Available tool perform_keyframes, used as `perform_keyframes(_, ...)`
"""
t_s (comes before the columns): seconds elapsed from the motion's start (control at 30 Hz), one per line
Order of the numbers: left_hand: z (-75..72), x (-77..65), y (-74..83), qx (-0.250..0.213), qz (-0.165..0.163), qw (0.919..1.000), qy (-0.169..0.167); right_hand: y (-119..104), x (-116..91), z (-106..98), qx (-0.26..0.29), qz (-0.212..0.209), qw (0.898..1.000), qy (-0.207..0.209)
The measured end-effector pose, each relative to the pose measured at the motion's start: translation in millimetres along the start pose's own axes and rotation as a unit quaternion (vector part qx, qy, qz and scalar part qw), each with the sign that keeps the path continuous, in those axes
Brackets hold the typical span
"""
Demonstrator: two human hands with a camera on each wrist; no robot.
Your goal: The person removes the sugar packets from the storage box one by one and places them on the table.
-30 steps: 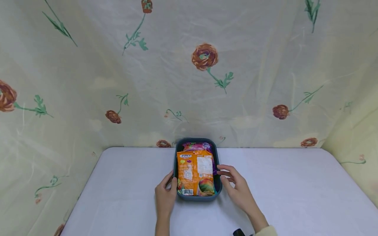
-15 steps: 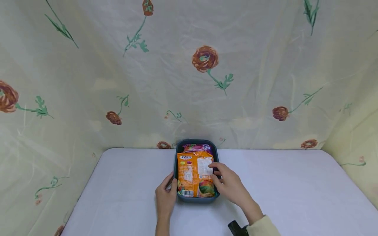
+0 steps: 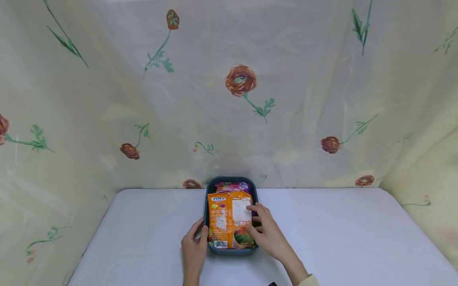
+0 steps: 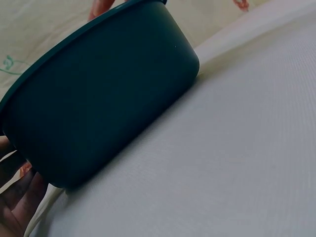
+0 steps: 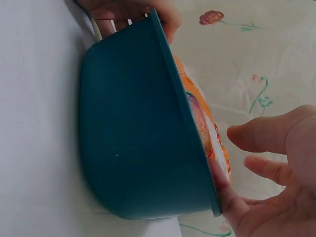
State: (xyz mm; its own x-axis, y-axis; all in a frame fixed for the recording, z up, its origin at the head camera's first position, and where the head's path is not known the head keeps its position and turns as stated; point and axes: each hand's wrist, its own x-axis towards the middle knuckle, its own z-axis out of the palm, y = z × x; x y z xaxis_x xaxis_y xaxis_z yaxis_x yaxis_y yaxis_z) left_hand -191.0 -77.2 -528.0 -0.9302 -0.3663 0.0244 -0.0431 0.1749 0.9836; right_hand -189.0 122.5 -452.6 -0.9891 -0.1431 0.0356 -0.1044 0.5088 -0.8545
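Note:
In the head view a dark teal plastic tub [image 3: 234, 252] stands on the white table, filled with candy bags. The uppermost is an orange Fox's fruit candy bag [image 3: 224, 218], its back label and barcode facing up; behind it shows part of a purple candy bag [image 3: 237, 186]. My left hand [image 3: 193, 248] holds the tub's left side, with the thumb by the rim. Over the right rim reaches my right hand [image 3: 266, 234], fingers spread and bent. In the right wrist view a lower finger [image 5: 224, 190] reaches between rim and orange bag, while the thumb [image 5: 256, 136] stays clear.
The white table [image 3: 340, 234] extends to both sides of the tub. A flower-printed curtain [image 3: 286, 159] encloses it at the back and sides, with the tub's far end close to the back curtain. A small black object [image 3: 273, 284] shows at the bottom edge by the right sleeve.
My right hand has moved left from beside the tub to over the orange bag's right edge. The left hand keeps its place on the tub. The head view has tilted up a little.

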Motion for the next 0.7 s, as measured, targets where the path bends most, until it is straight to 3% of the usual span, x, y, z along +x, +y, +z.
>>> perform_keyframes(0.43, 0.6, 1.3, -1.2, 0.007, -0.017, 0.9998, 0.005, 5.2, 1.3, 4.6, 0.006, -0.004, 1.000, -0.009)
perform_keyframes(0.7, 2.0, 1.5, -3.1, 0.004, -0.011, 0.9999, 0.012, 8.0, 1.5, 4.7, 0.003, -0.038, 0.999, -0.006)
